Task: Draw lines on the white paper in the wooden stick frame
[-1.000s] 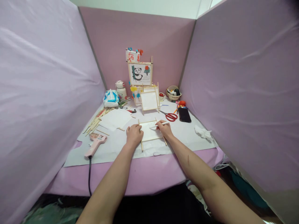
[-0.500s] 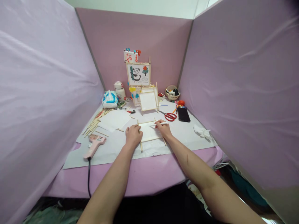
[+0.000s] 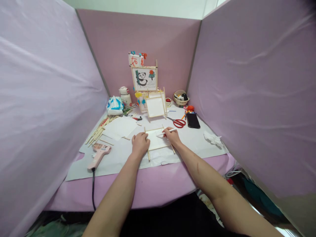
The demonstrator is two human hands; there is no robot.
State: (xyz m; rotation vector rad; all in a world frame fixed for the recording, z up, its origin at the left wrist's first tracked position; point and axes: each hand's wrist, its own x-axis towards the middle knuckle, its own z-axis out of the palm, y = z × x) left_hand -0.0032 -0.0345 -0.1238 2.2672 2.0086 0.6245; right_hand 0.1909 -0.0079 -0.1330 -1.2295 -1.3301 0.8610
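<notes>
the pen (image 3: 173,130) is white, the glue gun (image 3: 99,155) pink.

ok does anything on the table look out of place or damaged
The crumpled white tissue at the right looks discarded, bunched up on the white covering. That covering's left edge also has a ragged notch near the pink glue gun, exposing pink underneath. No spill shows.

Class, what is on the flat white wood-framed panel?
The left hand rests on the panel at its left edge; the right hand holds a slim white pen over it. What both hands cover is hidden.
</notes>
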